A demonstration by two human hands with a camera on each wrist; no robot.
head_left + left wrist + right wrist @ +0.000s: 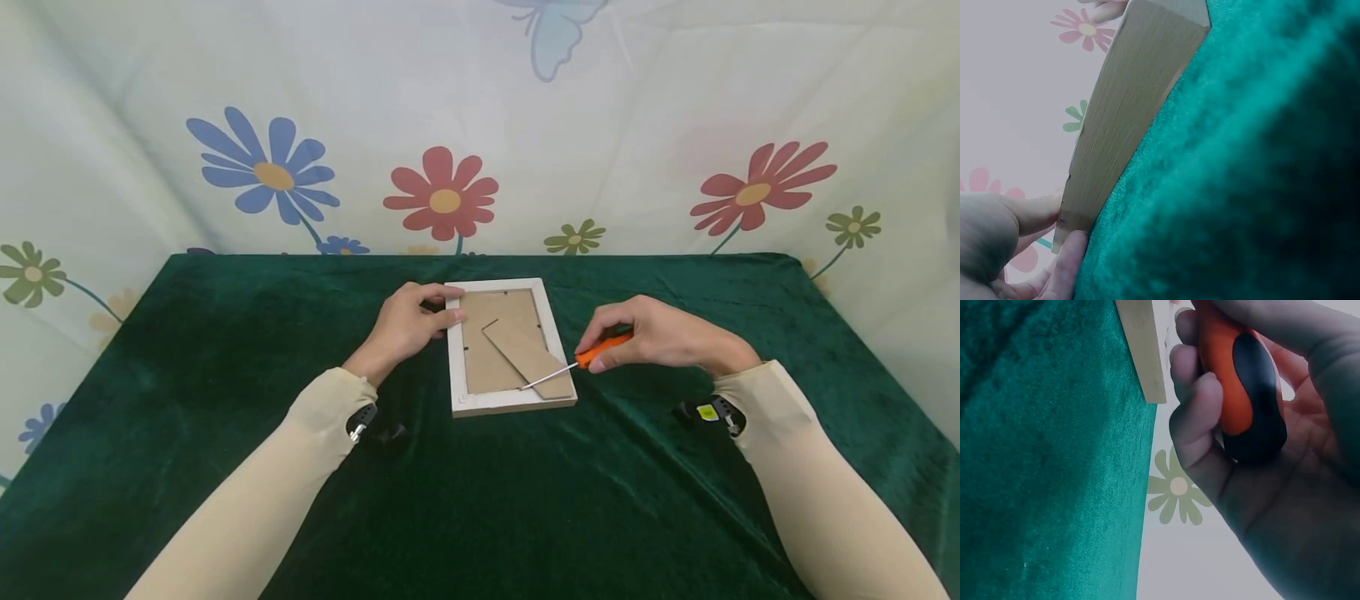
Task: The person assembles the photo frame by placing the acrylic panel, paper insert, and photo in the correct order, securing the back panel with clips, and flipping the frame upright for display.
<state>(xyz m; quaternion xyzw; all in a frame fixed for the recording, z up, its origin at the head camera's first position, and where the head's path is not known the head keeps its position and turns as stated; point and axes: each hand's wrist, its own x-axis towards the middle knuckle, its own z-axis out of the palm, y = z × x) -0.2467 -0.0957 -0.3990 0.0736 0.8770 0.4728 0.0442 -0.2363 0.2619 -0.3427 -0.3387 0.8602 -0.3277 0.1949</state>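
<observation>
A picture frame with a white border lies back side up on the table, its brown backing board showing. A brown easel stand slants across the backing. My left hand grips the upper left edge, thumb on the border; in the left wrist view thumb and fingers pinch the pale wooden side. My right hand holds a screwdriver with an orange and black handle. Its metal shaft crosses the stand, and the tip is at the backing's lower edge, near the border.
Small dark tabs stand along the inner edge of the frame. A dark green velvet cloth covers the table. Behind it hangs a pale curtain printed with flowers. Each wrist wears a black strap.
</observation>
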